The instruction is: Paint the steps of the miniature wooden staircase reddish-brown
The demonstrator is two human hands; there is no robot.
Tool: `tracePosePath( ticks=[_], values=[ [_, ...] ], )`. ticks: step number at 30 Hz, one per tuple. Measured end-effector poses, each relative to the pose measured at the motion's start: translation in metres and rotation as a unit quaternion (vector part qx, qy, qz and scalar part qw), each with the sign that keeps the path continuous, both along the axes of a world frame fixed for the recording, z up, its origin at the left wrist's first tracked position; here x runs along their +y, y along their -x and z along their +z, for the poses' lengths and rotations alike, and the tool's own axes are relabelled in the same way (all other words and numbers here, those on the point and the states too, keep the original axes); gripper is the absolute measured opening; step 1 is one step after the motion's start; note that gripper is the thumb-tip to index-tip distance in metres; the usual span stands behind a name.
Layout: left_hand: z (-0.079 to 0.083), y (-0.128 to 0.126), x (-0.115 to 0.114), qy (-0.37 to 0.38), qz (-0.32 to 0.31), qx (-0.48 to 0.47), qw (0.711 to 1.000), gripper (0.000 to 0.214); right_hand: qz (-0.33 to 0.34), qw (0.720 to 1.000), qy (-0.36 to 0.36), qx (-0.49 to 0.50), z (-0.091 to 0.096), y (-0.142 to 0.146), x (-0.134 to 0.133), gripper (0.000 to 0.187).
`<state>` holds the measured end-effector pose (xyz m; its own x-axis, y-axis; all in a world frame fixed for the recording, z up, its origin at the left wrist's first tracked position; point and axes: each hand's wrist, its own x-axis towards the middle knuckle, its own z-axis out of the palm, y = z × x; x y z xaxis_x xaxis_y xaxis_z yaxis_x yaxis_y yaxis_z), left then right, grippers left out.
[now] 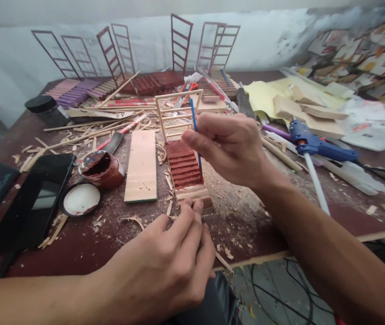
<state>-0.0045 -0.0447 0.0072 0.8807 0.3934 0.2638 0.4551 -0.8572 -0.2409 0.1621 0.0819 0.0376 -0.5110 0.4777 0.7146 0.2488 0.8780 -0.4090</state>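
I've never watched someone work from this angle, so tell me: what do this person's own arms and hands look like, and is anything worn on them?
Both are bare. The left hand and the right hand wear no gloves, and no rings, watch or bracelet show on them. Both forearms are uncovered as far as the picture's edge, with no sleeve in view. The fingers are slim, with short nails. No marks or paint stains can be made out on them.

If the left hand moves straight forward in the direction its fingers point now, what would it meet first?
The left hand points away from the person, and its fingertips already seem to touch the bare wooden front edge of the small wooden model. Going on, it would probably push against that base, below the red-painted slats.
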Motion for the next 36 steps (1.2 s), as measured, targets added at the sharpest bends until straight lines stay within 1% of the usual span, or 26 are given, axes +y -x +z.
tracePosePath(
  ticks=[5, 8, 11, 14, 19, 22, 25, 28, 32, 34, 36],
  values=[
    [-0.0008, -0.0001, 0.0005, 0.006, 0.003, 0.001, 1.000, 0.043, -0.003, 1.000, 0.022, 0.008, -0.0009, 0.0000, -0.0010, 0.042],
    [-0.0009, -0.0003, 0.0001, 0.005, 0.002, 0.001, 1.000, 0.043, -0.020, 0.999, 0.035, 0.018, 0.0001, -0.0002, -0.0014, 0.042],
    [-0.0008, -0.0005, -0.0001, 0.004, 0.004, -0.002, 1.000, 0.043, -0.035, 0.999, 0.032, 0.023, 0.0016, -0.0007, -0.0012, 0.045],
    [-0.0009, -0.0004, 0.0004, 0.002, 0.006, -0.005, 1.000, 0.044, -0.031, 0.999, 0.033, 0.028, 0.0020, -0.0011, -0.0014, 0.046],
    [-0.0012, 0.0002, 0.0005, 0.002, 0.001, -0.001, 1.000, 0.044, -0.022, 0.994, 0.084, 0.060, 0.0004, -0.0008, -0.0034, 0.044],
    [-0.0013, -0.0001, -0.0001, -0.001, 0.000, 0.001, 1.000, 0.043, -0.022, 0.992, 0.100, 0.068, 0.0005, -0.0001, -0.0040, 0.043],
    [-0.0014, 0.0001, -0.0002, -0.001, -0.001, 0.001, 1.000, 0.043, -0.013, 0.995, 0.088, 0.044, 0.0013, 0.0005, -0.0035, 0.045],
    [-0.0013, 0.0008, 0.0003, -0.004, -0.005, 0.001, 1.000, 0.042, -0.022, 0.997, 0.066, 0.040, 0.0010, 0.0005, -0.0029, 0.046],
    [-0.0006, 0.0014, 0.0001, -0.004, 0.000, 0.002, 1.000, 0.042, -0.028, 0.995, 0.079, 0.060, -0.0007, 0.0000, -0.0031, 0.043],
    [-0.0002, 0.0012, -0.0003, 0.000, 0.003, 0.004, 1.000, 0.042, -0.023, 0.995, 0.081, 0.047, -0.0008, -0.0003, -0.0032, 0.042],
    [0.0000, 0.0010, -0.0003, 0.001, 0.001, 0.006, 1.000, 0.042, -0.021, 0.997, 0.065, 0.031, -0.0001, -0.0008, -0.0031, 0.042]
  ],
)
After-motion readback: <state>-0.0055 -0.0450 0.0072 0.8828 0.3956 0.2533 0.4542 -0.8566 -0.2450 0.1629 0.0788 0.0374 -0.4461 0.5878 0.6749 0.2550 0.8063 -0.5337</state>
